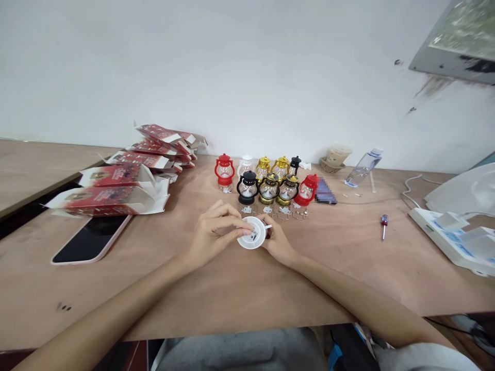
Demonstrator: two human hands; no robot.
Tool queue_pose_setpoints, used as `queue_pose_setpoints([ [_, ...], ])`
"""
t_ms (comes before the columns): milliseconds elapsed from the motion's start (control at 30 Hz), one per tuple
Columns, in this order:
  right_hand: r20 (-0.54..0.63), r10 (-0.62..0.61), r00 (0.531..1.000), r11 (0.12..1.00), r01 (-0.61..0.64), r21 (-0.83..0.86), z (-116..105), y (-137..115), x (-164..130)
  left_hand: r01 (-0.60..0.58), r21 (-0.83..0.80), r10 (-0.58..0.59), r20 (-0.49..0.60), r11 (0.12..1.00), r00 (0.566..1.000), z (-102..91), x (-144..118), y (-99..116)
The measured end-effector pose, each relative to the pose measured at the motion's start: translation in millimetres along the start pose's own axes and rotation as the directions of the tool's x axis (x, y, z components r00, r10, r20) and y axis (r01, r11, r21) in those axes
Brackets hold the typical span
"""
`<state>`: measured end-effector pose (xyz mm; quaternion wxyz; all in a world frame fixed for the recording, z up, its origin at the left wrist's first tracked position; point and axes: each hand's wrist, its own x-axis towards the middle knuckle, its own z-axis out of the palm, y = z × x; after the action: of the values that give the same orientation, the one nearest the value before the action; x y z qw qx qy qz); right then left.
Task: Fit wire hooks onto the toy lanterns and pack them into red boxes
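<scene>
Both my hands meet over the wooden table [232, 293]: left hand [214, 232] and right hand [277, 241] pinch the white lantern [253, 233], bottom toward me. I judge it light, brittle plastic; holding its rim seems safest.

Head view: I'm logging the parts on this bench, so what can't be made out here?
- White lantern base: its inner parts are too small to read, and the left hand and right hand cover its sides.
- Flat object beside the red lantern: pixelated blur.
- White device: cut off by the right edge.
- Red boxes: print too small.
- Back-row lanterns: bases hidden by the front row.
</scene>
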<state>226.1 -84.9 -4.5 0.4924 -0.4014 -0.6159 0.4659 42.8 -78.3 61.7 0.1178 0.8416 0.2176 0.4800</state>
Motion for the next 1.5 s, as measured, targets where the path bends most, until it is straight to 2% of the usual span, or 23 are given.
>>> queue_pose_setpoints([
  [533, 0.014, 0.008, 1.0, 1.0, -0.008, -0.019, 0.8, -2.5, 0.0, 0.019, 0.031, -0.02, 0.033, 0.999, 0.999, 4.1, -3.8, -4.5],
  [800, 0.036, 0.007, 0.999, 1.0, -0.007, 0.003, 1.6, -4.8, 0.5, 0.063, 0.042, -0.066, 0.06, 0.997, 0.996, 7.2, -5.6, -3.4],
  [967, 0.03, 0.019, 0.999, 1.0, -0.02, 0.009, 1.2, -3.8, 0.7, 0.011, 0.096, -0.014, 0.035, 0.995, 0.999, 5.1, -6.5, -3.4],
  [1300, 0.04, 0.012, 0.999, 1.0, -0.012, 0.017, 0.8, -1.5, 1.2, -0.135, 0.266, 0.1, 0.141, 0.955, 0.985, -2.4, -1.4, 0.4],
  [1500, 0.037, 0.012, 0.999, 1.0, -0.012, -0.003, 0.3, -1.8, 1.0, -0.115, 0.259, 0.087, 0.12, 0.959, 0.989, -2.3, -3.4, 0.6],
])
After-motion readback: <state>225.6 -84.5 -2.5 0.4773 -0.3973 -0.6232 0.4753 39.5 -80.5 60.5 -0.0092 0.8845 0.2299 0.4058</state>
